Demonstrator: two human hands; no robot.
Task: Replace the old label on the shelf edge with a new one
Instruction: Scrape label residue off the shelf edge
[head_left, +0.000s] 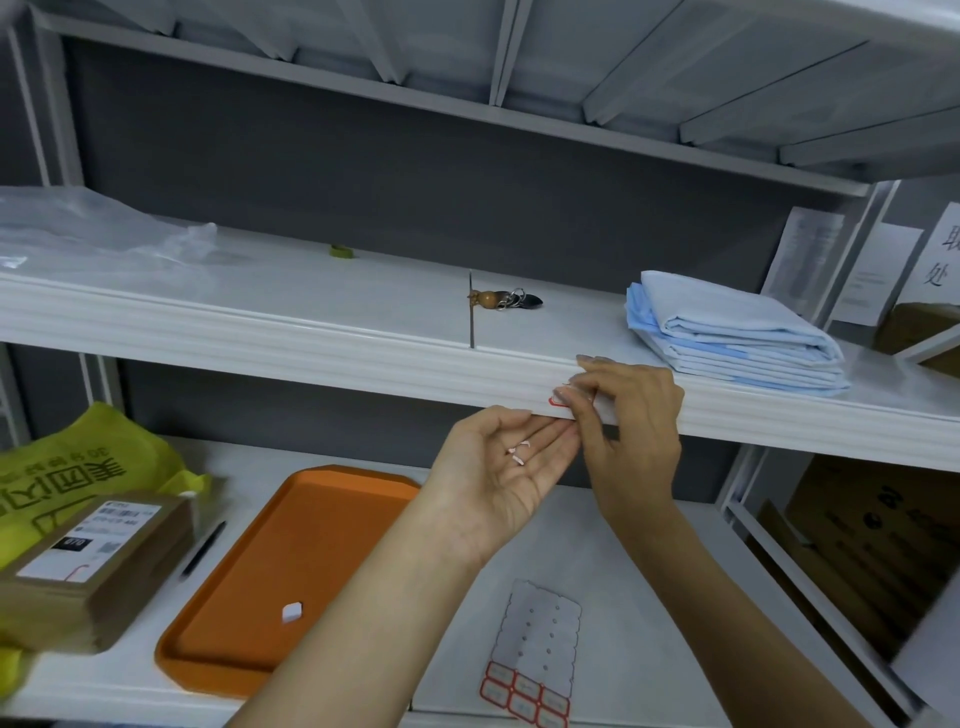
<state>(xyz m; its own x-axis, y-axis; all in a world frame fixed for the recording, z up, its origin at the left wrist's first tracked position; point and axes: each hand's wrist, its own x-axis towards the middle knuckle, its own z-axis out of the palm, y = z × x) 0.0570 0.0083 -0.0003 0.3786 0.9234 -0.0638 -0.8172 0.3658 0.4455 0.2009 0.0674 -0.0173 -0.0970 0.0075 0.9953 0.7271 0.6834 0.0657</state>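
- Two hands: left hand (498, 467), right hand (634, 415).
- One shelf-edge label (555, 400).
- Two label scraps (519, 452).
- One sticker sheet (540, 623), six red-bordered labels (525, 687).
- One orange tray (270, 530), one white scrap (291, 612).
- One pen (203, 550), one parcel (104, 561), one keyring (506, 300).

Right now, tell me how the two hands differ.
The left hand lies palm up, fingers relaxed, cradling label scraps; the right hand shows its back, fingers curled, pinching the red-edged label on the shelf edge. Both are bare and meet at that edge.
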